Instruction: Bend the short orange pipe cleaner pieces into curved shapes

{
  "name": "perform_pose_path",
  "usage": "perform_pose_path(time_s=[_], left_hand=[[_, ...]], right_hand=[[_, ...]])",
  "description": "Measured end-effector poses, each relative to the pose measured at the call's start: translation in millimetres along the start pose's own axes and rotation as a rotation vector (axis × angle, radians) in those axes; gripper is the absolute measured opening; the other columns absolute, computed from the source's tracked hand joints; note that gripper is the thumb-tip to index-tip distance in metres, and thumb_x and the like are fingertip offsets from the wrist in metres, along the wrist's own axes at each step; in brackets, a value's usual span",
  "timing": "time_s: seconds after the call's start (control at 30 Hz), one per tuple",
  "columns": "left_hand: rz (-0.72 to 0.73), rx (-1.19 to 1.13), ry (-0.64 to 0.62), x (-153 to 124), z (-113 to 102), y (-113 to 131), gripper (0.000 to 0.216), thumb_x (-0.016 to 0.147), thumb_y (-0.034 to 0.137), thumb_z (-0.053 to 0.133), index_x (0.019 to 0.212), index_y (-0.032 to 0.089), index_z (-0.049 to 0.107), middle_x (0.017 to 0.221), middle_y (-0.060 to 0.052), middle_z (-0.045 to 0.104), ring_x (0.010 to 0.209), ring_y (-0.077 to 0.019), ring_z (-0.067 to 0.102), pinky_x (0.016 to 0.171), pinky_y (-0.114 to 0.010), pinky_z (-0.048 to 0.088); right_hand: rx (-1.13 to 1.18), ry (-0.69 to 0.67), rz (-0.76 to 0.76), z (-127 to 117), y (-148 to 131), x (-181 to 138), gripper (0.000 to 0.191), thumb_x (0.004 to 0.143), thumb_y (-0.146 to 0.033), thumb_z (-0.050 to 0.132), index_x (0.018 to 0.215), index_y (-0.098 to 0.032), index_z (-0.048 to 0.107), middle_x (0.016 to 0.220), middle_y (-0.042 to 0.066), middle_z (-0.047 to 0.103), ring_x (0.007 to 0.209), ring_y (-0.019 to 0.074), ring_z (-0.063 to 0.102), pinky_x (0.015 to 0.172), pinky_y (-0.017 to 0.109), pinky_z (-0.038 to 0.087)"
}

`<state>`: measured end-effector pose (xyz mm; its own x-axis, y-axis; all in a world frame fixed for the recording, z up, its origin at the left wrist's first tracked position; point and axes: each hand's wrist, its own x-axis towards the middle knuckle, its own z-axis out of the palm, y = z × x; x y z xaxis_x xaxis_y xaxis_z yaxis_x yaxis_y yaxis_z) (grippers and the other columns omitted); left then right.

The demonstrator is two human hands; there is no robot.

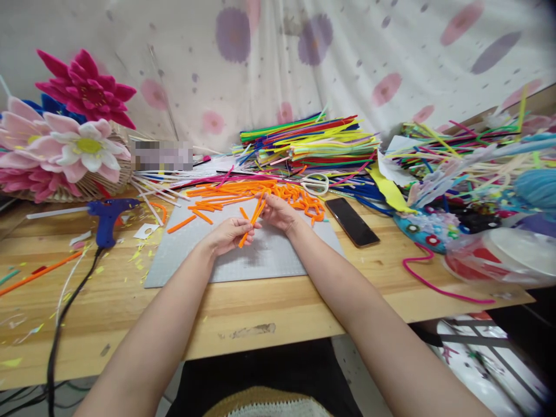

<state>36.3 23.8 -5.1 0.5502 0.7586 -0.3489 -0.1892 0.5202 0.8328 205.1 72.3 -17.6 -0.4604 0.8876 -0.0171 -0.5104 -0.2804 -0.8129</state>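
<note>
An orange pipe cleaner (255, 215), bent so that its strands run side by side, is held between both hands over a grey mat (264, 267). My left hand (230, 234) pinches its lower part, and a short end pokes out below the fingers. Higher up, my right hand (278, 212) has its fingers closed on the upper part. Behind the hands lies a heap of bent orange pipe cleaners (299, 197), partly covered by the right hand. Straight cut orange pieces (204, 207) are spread on the mat to the left.
A blue glue gun (106, 217) with a black cord lies left, near fuzzy flowers (87, 145). A phone (353, 222) rests right of the mat. White-handled scissors (316, 184) and bundled coloured pipe cleaners (313, 142) sit behind. A clear plastic tub (504, 255) stands far right.
</note>
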Motion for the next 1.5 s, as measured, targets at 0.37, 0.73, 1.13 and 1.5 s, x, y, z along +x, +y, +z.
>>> perform_pose_path(time_s=[0.37,0.73,1.13,1.5], left_hand=[[0.005,0.044,0.018,-1,1,-1,0.013,0.07,0.018,0.066,0.079,0.01,0.065,0.056,-0.001,0.057,0.044,-0.0048,0.051,0.043,-0.015,0.042],[0.005,0.057,0.022,0,-4,-3,0.014,0.07,0.018,0.067,0.08,0.009,0.066,0.059,-0.003,0.06,0.046,-0.0061,0.054,0.046,-0.017,0.043],[0.04,-0.027,0.016,-4,-8,3,0.019,0.071,0.019,0.065,0.087,0.01,0.065,0.064,-0.004,0.063,0.053,-0.0083,0.058,0.051,-0.017,0.048],[0.528,0.089,0.585,11,-28,8,0.038,0.058,0.046,0.07,0.066,0.011,0.057,0.057,-0.001,0.055,0.056,-0.0123,0.057,0.049,-0.023,0.049]], right_hand=[[0.008,0.167,-0.04,-7,-11,3,0.021,0.076,-0.038,0.058,0.072,-0.018,0.062,0.053,-0.006,0.045,0.044,0.0033,0.034,0.055,0.018,0.038],[-0.019,0.153,-0.061,-10,-10,5,0.016,0.069,-0.031,0.065,0.073,-0.016,0.063,0.051,-0.006,0.044,0.045,0.003,0.035,0.05,0.018,0.035],[-0.075,0.225,-0.27,-8,-7,9,0.014,0.066,-0.03,0.066,0.068,-0.016,0.063,0.048,-0.006,0.048,0.045,0.0021,0.041,0.048,0.016,0.035],[-0.384,0.141,-0.114,12,11,5,0.025,0.06,-0.036,0.069,0.074,-0.016,0.065,0.068,0.001,0.066,0.057,0.0078,0.058,0.059,0.021,0.045]])
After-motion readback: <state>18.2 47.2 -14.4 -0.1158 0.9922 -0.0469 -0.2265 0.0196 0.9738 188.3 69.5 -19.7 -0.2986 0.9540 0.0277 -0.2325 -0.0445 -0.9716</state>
